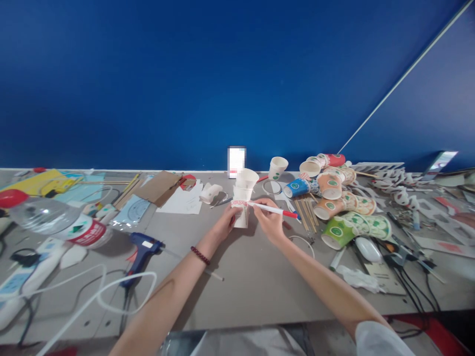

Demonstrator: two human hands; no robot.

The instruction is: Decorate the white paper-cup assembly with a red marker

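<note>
A white paper-cup stack (243, 198) stands upright on the grey table (241, 282), with red markings round its middle. My left hand (225, 221) wraps round its lower left side; a dark red bead bracelet sits on that wrist. My right hand (267, 217) pinches a white pen with a red and blue end (274, 210), whose tip touches the cup at the red markings.
Printed paper cups (339, 200) lie piled at right beside wooden sticks (305, 212) and cables. A blue glue gun (143, 249), a plastic water bottle (55, 220), a power strip and white cord lie at left. Cardboard (159, 188) and paper sit near the blue wall.
</note>
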